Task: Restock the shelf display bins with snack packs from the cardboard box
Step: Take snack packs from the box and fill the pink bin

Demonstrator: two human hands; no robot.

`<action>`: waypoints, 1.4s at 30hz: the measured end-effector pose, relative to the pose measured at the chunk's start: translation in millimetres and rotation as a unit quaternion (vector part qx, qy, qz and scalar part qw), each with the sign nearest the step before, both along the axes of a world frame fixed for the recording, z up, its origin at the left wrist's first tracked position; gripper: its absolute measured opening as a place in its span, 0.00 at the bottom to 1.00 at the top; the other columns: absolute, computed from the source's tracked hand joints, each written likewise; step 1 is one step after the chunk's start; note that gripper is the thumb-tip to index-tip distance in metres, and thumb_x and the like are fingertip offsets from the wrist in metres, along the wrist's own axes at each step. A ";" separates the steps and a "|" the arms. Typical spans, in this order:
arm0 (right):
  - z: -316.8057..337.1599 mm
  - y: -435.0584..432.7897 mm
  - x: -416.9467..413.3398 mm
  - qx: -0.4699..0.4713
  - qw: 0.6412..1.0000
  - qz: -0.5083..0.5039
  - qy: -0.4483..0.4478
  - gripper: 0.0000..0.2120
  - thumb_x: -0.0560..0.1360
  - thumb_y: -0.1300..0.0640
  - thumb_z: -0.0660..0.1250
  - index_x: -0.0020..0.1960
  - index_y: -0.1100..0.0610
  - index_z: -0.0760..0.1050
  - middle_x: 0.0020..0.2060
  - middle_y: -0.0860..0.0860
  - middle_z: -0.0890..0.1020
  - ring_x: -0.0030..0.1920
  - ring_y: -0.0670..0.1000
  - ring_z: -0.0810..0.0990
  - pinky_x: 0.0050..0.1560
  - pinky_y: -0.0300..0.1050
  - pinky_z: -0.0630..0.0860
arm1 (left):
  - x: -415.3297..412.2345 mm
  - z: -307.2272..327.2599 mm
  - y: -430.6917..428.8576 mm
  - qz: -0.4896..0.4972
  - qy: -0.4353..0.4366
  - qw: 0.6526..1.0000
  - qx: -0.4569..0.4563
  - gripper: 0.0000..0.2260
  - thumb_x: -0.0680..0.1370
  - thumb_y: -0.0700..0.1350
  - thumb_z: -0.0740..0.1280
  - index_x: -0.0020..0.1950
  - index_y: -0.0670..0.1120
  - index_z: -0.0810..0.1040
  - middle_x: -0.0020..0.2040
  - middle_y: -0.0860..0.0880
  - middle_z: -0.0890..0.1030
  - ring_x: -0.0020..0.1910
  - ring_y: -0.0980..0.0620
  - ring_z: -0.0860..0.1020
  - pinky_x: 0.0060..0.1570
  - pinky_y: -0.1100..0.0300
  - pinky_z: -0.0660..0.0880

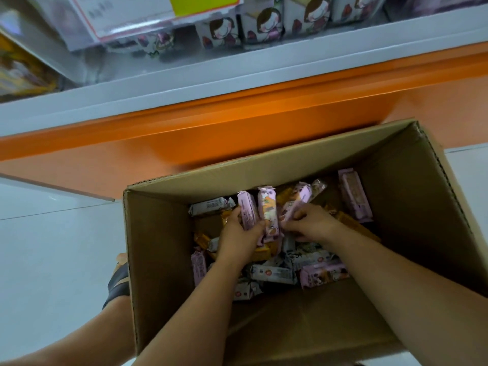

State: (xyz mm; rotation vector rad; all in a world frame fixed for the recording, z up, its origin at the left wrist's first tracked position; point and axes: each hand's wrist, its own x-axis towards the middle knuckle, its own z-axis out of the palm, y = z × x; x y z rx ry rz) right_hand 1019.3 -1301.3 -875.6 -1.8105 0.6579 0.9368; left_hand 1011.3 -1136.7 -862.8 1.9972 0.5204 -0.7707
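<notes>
Pale floor under an orange shelf base — the box stands open, snack packs loose inside. Left hand grips two pink packs upright; right hand pinches a third pack beside them.

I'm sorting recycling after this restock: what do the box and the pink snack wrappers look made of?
The cardboard box: brown corrugated cardboard, matte; the fluted layer shows along its cut top edge. The pink snack packs: probably thin plastic film, slightly glossy, with crimped sealed ends; whether it is foil-lined cannot be told.
</notes>
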 end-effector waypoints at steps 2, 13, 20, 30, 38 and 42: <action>-4.1 7.1 0.5 0.024 0.997 -0.077 0.014 0.07 0.73 0.61 0.71 0.43 0.64 0.74 0.52 0.64 0.79 0.53 0.58 0.80 0.52 0.52 0.80 | 1.1 -2.3 -0.5 -0.006 -0.003 1.000 0.004 0.29 0.77 0.51 0.68 0.75 0.48 0.62 0.71 0.48 0.71 0.67 0.48 0.71 0.62 0.55 0.71; -24.4 16.5 -1.7 0.067 0.974 -0.214 -0.023 0.20 0.65 0.60 0.77 0.49 0.59 0.68 0.44 0.57 0.74 0.49 0.57 0.77 0.54 0.58 0.78 | 6.3 -6.9 -5.7 -0.028 -0.008 0.999 -0.019 0.25 0.76 0.49 0.70 0.71 0.49 0.66 0.53 0.56 0.77 0.46 0.59 0.76 0.46 0.63 0.72; -15.7 19.2 -15.0 0.018 0.986 -0.090 -0.138 0.30 0.68 0.55 0.77 0.57 0.51 0.59 0.58 0.56 0.67 0.55 0.53 0.71 0.48 0.41 0.70 | 3.0 -9.2 0.3 -0.059 -0.005 0.998 -0.035 0.28 0.77 0.50 0.69 0.74 0.51 0.61 0.64 0.50 0.76 0.58 0.53 0.77 0.58 0.54 0.76; -13.2 25.2 -29.7 0.041 0.965 -0.143 -0.218 0.24 0.71 0.57 0.74 0.56 0.50 0.61 0.57 0.54 0.66 0.58 0.51 0.69 0.46 0.30 0.67 | -7.1 -2.8 6.9 -0.008 -0.010 0.997 -0.080 0.32 0.74 0.56 0.70 0.74 0.55 0.60 0.60 0.55 0.76 0.54 0.58 0.77 0.47 0.63 0.74; 16.1 27.1 -22.7 0.104 0.960 -0.173 -0.192 0.23 0.70 0.54 0.74 0.58 0.47 0.66 0.63 0.56 0.69 0.61 0.55 0.75 0.58 0.50 0.76 | -3.0 29.8 4.3 0.026 -0.019 0.993 -0.117 0.27 0.75 0.53 0.71 0.71 0.50 0.66 0.55 0.55 0.78 0.51 0.59 0.78 0.45 0.65 0.73; 48.7 27.4 -26.4 0.134 0.945 -0.203 -0.218 0.21 0.72 0.59 0.73 0.59 0.50 0.67 0.53 0.51 0.75 0.54 0.52 0.77 0.54 0.48 0.77 | -12.7 58.8 2.1 0.065 -0.031 0.984 -0.163 0.27 0.75 0.51 0.71 0.71 0.54 0.64 0.54 0.58 0.78 0.53 0.54 0.80 0.56 0.50 0.77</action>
